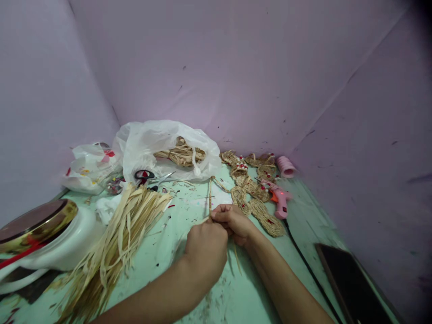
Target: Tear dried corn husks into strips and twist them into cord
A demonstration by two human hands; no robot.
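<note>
My left hand (206, 245) and my right hand (232, 221) meet at the middle of the green table, both with fingers closed. Between them they pinch a thin twisted straw cord (210, 198), which runs away from me and bends to the right at its far end. A loose strand (237, 258) hangs below my right hand. Just beyond, woven straw pieces (239, 198) with red and white beads lie in a cluster. My left fingertips are mostly hidden behind the back of the hand.
A bundle of dry straw strips (118, 243) lies at left, beside a white container (79, 236). Behind are scissors (145, 174) and a plastic bag (141, 139) of straw. At right sit a pink glue gun (281, 204) with a black cord, a pink spool (286, 167) and a dark phone-like slab (351, 281).
</note>
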